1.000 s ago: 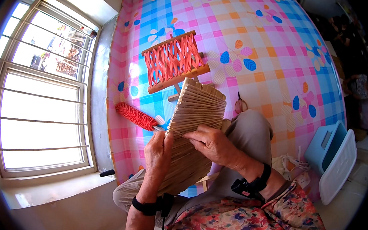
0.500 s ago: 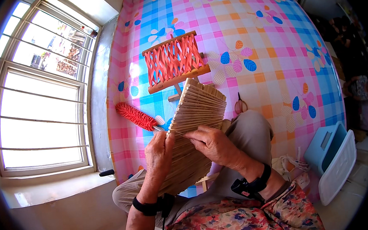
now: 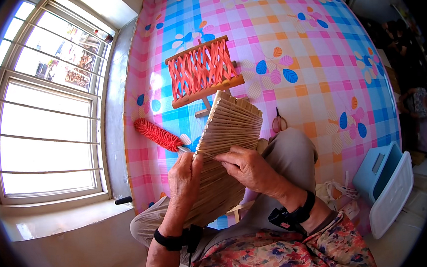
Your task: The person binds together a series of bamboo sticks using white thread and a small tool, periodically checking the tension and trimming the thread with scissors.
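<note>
A mat of pale, straw-coloured stalks set side by side stands tilted over my lap. Its rounded stalk ends line up along the left edge. My left hand is closed on that edge, thumb and fingers pressed together near the stalk ends. A thin thread runs from this spot to my right hand. The right fingers pinch the thread in front of the stalks, thumb against forefinger. Part of the mat's lower half hangs below my hands, between my forearms.
A wooden folding stool with a woven red strap seat stands beyond the mat. A red fluffy duster lies to the left. Scissors rest beside my knee. A blue bin with a white lid is at the right.
</note>
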A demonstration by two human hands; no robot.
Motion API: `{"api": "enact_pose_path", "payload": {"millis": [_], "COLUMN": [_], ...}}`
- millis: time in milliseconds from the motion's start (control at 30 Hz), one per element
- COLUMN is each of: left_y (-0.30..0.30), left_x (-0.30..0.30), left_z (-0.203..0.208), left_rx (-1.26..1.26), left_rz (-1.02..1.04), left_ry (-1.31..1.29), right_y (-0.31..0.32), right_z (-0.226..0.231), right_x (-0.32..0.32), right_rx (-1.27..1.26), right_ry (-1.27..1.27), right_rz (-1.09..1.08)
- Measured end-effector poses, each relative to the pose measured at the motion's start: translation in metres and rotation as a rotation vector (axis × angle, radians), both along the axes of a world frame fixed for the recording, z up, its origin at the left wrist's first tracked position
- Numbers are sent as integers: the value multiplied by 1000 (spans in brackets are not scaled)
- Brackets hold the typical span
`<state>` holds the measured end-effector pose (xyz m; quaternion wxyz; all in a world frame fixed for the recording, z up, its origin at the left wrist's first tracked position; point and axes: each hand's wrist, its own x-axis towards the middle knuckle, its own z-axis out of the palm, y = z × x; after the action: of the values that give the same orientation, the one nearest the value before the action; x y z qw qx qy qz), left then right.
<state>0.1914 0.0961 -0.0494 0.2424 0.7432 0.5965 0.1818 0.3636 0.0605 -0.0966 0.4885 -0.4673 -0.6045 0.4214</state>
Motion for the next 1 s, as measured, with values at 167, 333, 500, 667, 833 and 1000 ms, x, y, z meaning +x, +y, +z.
{"api": "enact_pose_path", "payload": {"millis": [167, 333, 500, 667, 833, 1000], "left_y": [0, 0, 0, -1, 0, 0], "left_x": [-1, -2, -1, 0, -2, -2], "left_z": [0, -2, -3, -1, -1, -2], "left_rx": [-4, 12, 10, 3, 9, 0], "left_rz": [-2, -9, -12, 8, 5, -3], "left_ry": [1, -1, 18, 5, -1, -2], "right_y": [0, -1, 0, 0, -1, -1], "right_z": [-1, -1, 1, 0, -2, -1], "right_x": [0, -1, 0, -1, -1, 0], "right_rx": [-9, -16, -17, -18, -14, -29], "right_ry": [4, 2, -9, -11, -26, -27], "right_rz": [-6, 1, 0, -2, -9, 1]}}
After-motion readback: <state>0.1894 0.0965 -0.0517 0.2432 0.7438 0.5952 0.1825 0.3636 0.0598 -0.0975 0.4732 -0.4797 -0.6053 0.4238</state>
